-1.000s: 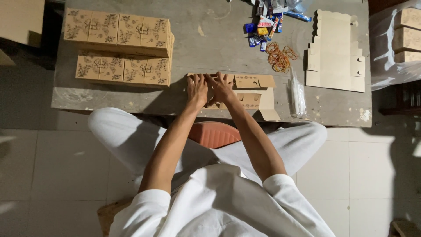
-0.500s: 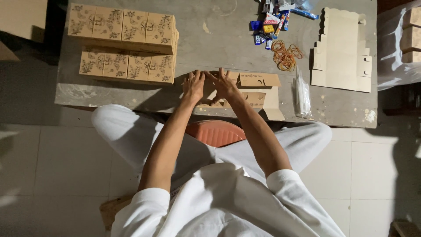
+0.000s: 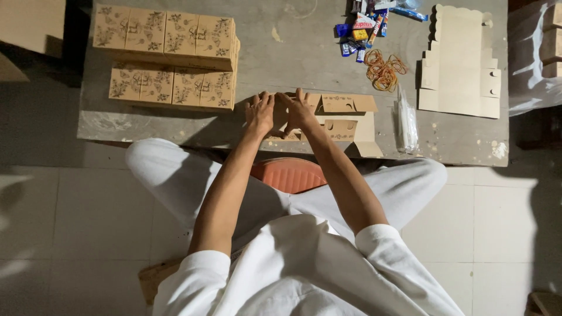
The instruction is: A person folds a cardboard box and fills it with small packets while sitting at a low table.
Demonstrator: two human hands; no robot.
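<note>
The person sits at a low grey surface [image 3: 304, 52] and looks straight down on it. Both hands meet on a flat, unfolded carton blank [image 3: 342, 120] of brown card with a light flower print, which lies at the near edge of the surface, just in front of the body. The left hand [image 3: 260, 112] lies on the left end of the blank with the fingers close together and bent a little, pressing down; it seems to pin or fold the card, but I cannot tell if it really grips a flap. The right hand [image 3: 298, 110] is more open, with the fingers spread, and it rests on the card beside the left one; the two hands touch each other. I judge that the blank is kept at the near edge because there both arms reach it easily and can push a crease against the hard top.

On the left side two rows of finished boxes [image 3: 170, 55] stand tightly together, probably to keep them out of the working place. On the right a stack of plain blanks [image 3: 462, 61] waits, well apart from the hands. Between them, at the far edge, lie rubber bands [image 3: 383, 70] and some small coloured packets [image 3: 363, 29]. A clear plastic sleeve [image 3: 407, 120] lies just beside the blank.
</note>
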